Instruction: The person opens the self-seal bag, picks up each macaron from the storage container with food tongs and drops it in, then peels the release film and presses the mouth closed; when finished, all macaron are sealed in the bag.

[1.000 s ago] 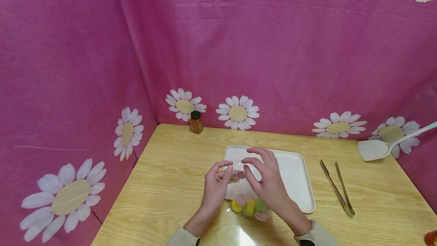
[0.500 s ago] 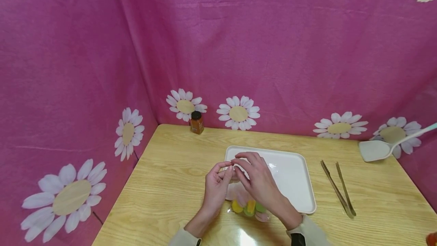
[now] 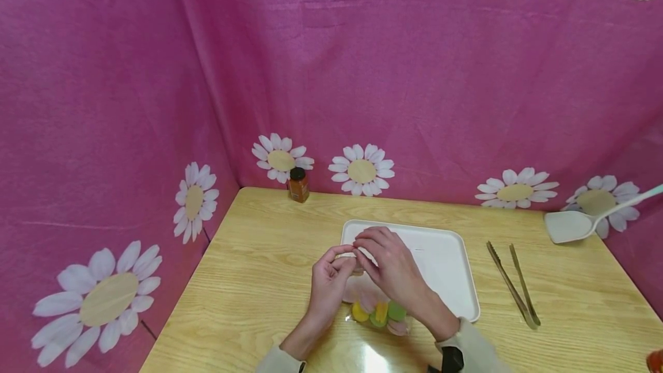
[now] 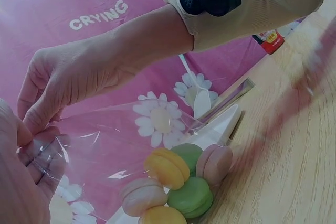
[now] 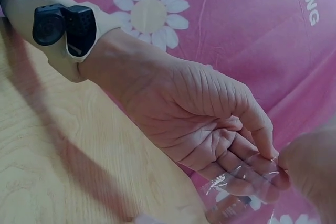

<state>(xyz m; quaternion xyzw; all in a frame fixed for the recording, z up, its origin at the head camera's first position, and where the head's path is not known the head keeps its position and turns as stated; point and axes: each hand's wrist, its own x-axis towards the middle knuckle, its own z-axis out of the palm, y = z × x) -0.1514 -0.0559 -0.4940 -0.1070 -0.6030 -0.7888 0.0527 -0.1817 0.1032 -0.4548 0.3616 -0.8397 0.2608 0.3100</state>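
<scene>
A clear plastic bag holds several macarons, among them a green macaron, a yellow macaron and a pink macaron. In the head view it hangs low, in front of the white tray. My left hand pinches the bag's upper edge between thumb and forefinger, its other fingers lying behind the film. From the other side my right hand pinches the same edge, fingertips touching those of the left. Where exactly the film lies between the fingertips is partly hidden.
Metal tongs lie right of the tray, with a white spatula farther back. A dark-capped jar stands at the table's rear. Something red shows at the lower right corner. Pink cloth walls enclose the wooden table.
My right hand has moved left from a spread-fingered pose apart from the left hand, and its fingertips now meet the left ones at the bag's edge. The left hand stays almost in place.
</scene>
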